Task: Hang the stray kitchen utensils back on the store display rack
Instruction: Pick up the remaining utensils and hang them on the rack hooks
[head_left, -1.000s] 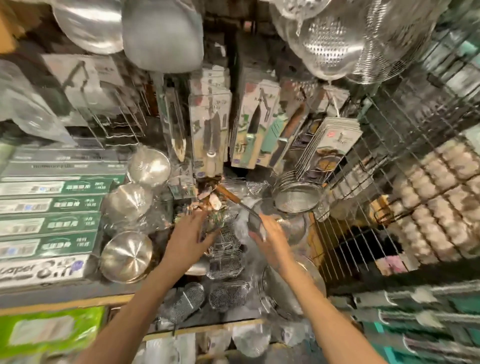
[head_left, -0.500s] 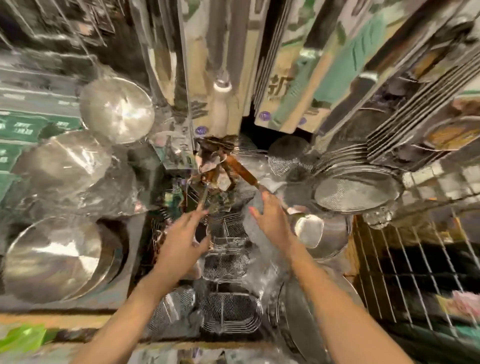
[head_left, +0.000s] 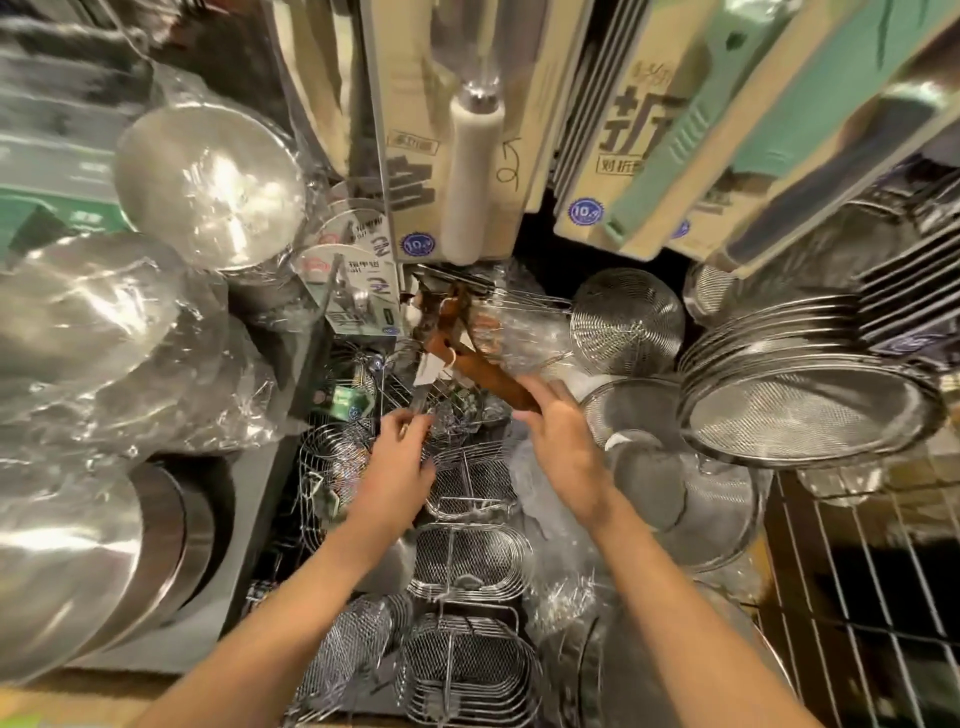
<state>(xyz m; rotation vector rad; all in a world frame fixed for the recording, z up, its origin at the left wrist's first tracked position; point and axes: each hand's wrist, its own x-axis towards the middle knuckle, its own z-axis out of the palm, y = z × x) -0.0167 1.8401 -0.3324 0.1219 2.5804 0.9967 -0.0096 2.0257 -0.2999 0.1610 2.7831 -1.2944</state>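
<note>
Shiny steel fills this store display rack (head_left: 857, 613) from edge to edge. Your right hand (head_left: 563, 441) is curled around the end of a brown wooden handle (head_left: 485, 371). That handle slopes up and away from you, into a bunch of wood-handled wire utensils in clear plastic wrap (head_left: 493, 327), near the middle of the rack under the hanging cards. Your left hand (head_left: 400, 467) pinches a thin metal rod (head_left: 420, 400) with its fingertips, just beside a small white price tag (head_left: 434, 369). Below your hands lie rounded wire mesh baskets (head_left: 470, 564) in a row toward the near edge. Big round steel bowls in plastic wrap (head_left: 208, 176) stack up on the left side. Round flat mesh sieves (head_left: 800, 410) are stacked on the right side. Boxed knives on cream cards (head_left: 452, 156) hang along the far edge.
</note>
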